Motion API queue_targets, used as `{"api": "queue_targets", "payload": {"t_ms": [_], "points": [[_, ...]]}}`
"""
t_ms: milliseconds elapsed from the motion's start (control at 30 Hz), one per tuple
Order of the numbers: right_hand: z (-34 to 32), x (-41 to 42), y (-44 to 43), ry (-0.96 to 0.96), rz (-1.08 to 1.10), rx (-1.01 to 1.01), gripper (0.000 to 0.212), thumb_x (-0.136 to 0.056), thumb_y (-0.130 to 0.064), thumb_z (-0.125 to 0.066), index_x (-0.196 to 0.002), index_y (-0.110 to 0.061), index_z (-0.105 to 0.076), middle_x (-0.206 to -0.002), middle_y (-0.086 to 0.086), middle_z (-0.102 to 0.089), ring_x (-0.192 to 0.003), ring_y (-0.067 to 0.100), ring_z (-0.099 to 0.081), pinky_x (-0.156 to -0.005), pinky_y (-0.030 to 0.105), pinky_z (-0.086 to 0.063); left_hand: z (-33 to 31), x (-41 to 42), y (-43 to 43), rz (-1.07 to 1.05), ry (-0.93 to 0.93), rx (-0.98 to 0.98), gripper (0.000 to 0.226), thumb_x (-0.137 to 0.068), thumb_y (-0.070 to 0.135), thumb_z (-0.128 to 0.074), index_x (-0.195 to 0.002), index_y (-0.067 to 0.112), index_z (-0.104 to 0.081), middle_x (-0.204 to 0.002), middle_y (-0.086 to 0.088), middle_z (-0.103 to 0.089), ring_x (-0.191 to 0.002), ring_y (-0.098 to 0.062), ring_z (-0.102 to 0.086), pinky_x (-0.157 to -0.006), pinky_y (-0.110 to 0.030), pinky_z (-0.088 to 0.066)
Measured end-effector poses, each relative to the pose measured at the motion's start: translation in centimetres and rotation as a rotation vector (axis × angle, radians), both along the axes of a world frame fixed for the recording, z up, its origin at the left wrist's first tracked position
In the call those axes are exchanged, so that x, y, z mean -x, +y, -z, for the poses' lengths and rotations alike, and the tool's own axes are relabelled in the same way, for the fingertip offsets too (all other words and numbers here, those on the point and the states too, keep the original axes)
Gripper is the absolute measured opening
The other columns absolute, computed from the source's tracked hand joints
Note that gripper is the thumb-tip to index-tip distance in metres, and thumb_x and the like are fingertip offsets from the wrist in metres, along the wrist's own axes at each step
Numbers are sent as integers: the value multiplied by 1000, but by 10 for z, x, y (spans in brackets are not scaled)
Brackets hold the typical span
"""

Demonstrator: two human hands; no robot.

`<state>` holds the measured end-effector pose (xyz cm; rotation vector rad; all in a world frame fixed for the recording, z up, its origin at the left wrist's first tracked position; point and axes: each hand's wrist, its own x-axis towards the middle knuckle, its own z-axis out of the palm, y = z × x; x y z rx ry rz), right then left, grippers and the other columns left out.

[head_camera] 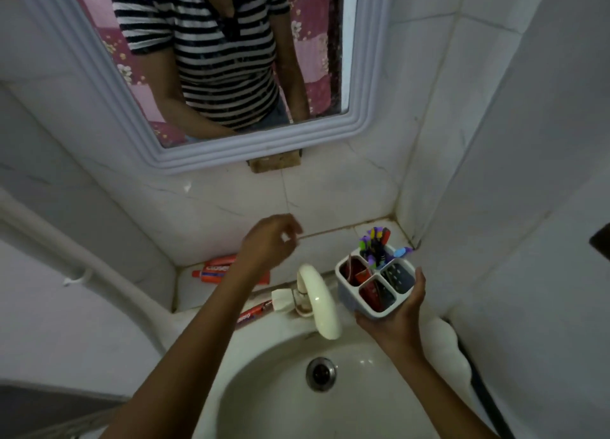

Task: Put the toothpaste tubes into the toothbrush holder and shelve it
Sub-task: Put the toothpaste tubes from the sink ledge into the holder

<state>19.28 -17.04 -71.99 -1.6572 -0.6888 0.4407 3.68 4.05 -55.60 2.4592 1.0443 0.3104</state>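
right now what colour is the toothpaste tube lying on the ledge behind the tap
Orange-red with white lettering and a white cap end; the orange-red toothpaste tube shows best in the head view.

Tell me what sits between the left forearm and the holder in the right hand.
Head view: the cream faucet stands between the left forearm and the holder.

A white-rimmed, pale blue toothbrush holder (374, 282) held red tubes and purple-and-blue brushes (376, 244), two red-orange toothpaste tubes (214, 268) lay by the cream tap (318, 301), and the mirror (211, 59) showed black-and-white stripes against pink floral cloth.
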Motion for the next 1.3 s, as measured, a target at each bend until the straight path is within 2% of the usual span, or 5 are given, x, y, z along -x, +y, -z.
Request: {"api": "queue_targets", "payload": {"t_ms": [233, 433, 733, 1000, 1300], "points": [[13, -2, -1, -28, -10, 56, 160, -50, 2, -103, -166, -33, 1, -169, 9, -27, -148, 23, -50, -113, 62, -51, 94, 85, -22, -26, 693, 88, 45, -82, 35, -69, -123, 20, -57, -123, -5, -63, -110, -23, -61, -89, -36, -53], [7, -2, -2, 6, -15, 52, 158, -53, 5, -102, -165, -40, -1, -168, 9, -30, -145, 22, -51, -115, 58, -50, 97, 95, -14, -95, 522, 18, 26, -85, 22, -60, -109, 17, -65, -108, -9, -71, -95, -25, -66, -79, -35, -56], [-5, 4, -1, -24, 4, 58, 155, -54, -3, -105, -166, -24, 1, -168, 11, -28, -145, 19, -50, -118, 52, -49, -61, 12, -38, -93, -323, 178, 34, -78, 23, -78, -108, 14, -65, -97, 6, -70, -86, -7, -68, -78, -23, -53], [-11, 5, -2, -44, -9, 28, 145, -52, -40, -98, -160, -40, -1, -163, 11, -35, -141, 13, -53, -114, 26, -50, -29, -70, -89, 295, 41, 144, 25, -67, 23, -82, -87, 19, -69, -77, 6, -65, -70, -11, -59, -62, -25, -45], [0, 0, -1, -46, 14, 27, 151, -45, -36, -100, -161, -46, -3, -166, 11, -32, -145, 26, -53, -115, 60, -50, -2, 9, -5, -87, 36, 103, 17, -83, 17, -70, -100, 19, -72, -102, -1, -73, -86, -14, -67, -82, -30, -55]]}}
